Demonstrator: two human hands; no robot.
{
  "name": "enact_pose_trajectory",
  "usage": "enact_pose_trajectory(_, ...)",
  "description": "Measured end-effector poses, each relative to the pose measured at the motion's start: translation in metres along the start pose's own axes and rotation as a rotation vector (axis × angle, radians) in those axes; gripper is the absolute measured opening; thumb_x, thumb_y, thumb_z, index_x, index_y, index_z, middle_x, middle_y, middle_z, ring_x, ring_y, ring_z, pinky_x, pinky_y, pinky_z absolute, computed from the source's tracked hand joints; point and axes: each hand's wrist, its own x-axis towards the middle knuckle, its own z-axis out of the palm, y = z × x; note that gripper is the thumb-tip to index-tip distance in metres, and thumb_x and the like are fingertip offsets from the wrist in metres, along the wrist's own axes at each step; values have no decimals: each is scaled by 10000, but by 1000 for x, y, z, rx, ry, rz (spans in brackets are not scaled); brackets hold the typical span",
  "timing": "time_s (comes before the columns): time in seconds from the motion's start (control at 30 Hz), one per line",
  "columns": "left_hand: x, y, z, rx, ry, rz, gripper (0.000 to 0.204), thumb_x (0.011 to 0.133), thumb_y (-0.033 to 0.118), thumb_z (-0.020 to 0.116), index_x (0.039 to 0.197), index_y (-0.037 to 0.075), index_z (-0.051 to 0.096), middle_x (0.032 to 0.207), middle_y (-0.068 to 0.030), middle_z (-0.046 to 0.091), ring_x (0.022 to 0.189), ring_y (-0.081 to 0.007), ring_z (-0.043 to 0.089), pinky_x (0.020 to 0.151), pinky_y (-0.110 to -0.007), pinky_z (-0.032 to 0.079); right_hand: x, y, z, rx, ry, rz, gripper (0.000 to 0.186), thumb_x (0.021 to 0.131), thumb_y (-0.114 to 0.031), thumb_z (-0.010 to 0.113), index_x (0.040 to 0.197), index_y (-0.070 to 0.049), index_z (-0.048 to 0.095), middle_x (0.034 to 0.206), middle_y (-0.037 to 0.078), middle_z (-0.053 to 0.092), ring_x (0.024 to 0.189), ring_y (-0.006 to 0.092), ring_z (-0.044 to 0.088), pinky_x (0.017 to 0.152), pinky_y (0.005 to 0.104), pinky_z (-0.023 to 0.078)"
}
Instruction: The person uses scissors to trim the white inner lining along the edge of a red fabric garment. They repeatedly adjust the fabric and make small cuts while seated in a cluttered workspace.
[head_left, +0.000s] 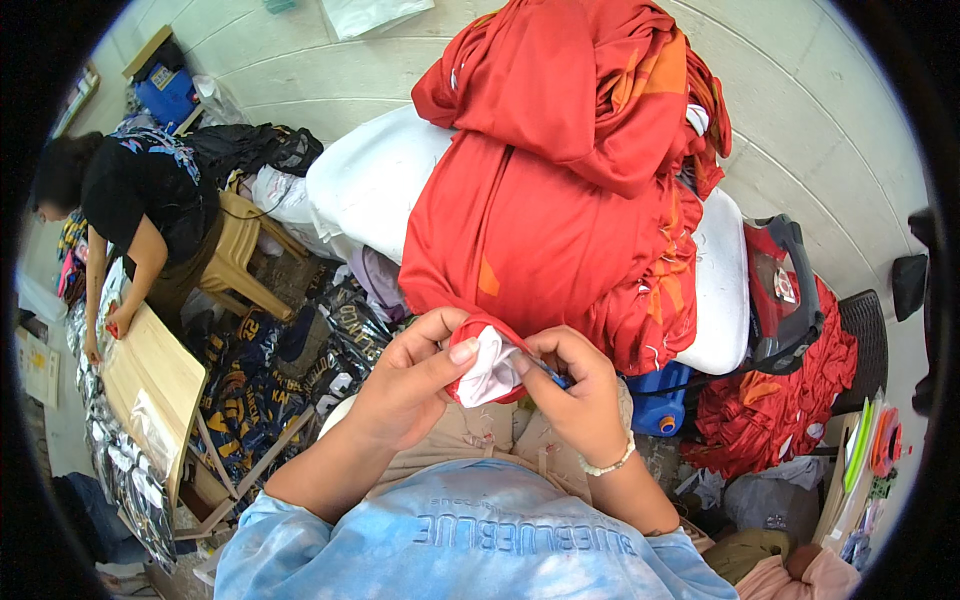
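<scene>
"Blue-and-white cloudy shirt (470, 555) comes first, nearest to us. What's past it?"

"Two bare hands. The left hand (405, 390) has its grip pinched tight, thumb on top, on a soft red and white cloth piece (490, 368)."

"And the right hand (580, 400)?"

"Its grip is closed too. The thumb and bent finger squeeze the right side of the cloth piece. A tiny blue thing (560, 379) pokes out there, but I can't tell what it is."

"Where is the cloth piece, then?"

"Between the hands, at the near edge of a big, shiny red cloth heap (540, 220) with orange patches. I can't tell if they're joined. The heap lies on a white tabletop (370, 180) with round corners."

"Who's at the far left?"

"Someone in a black shirt (135, 190), leaning over a light wooden tabletop (150, 370). A tan plastic chair (228, 255) stands just beside them."

"And on the right?"

"Another crumpled red cloth heap (770, 400), lower down, and a bright blue plastic thing (655, 405) near it."
</scene>
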Motion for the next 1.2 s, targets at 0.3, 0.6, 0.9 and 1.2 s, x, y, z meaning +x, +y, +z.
enact_pose_trajectory(0.3,-5,0,-11,-75,-26,-60,220,960,193,515,821,47,603,765,-15,628,677,-59,562,624,-228,441,-6,1,-13,1169,-167,351,152,937,-199,549,901,-52,559,729,36,566,467,54,369,451,201,297)
enact_pose_trajectory(0.6,-4,0,-14,326,-123,194,340,916,171,594,616,33,510,585,25,412,588,-58,370,547,-251,297,-2,-3,-16,886,-29,182,222,925,-194,567,751,-62,528,689,3,529,518,53,408,458,206,302)
enact_pose_trajectory(0.9,-7,9,-5,788,-269,178,132,879,131,651,825,13,625,804,-19,594,757,-74,531,675,-221,411,4,-31,-29,163,-224,39,116,842,-85,681,776,-3,631,731,-10,586,639,36,473,550,208,367)
enact_pose_trajectory(1.2,1,-2,-11,-306,-34,6,246,965,259,506,1038,30,559,972,-72,643,891,-153,638,800,-317,524,6,-6,-18,365,-288,313,265,765,-143,770,908,-53,565,785,-73,488,676,20,407,581,184,338)
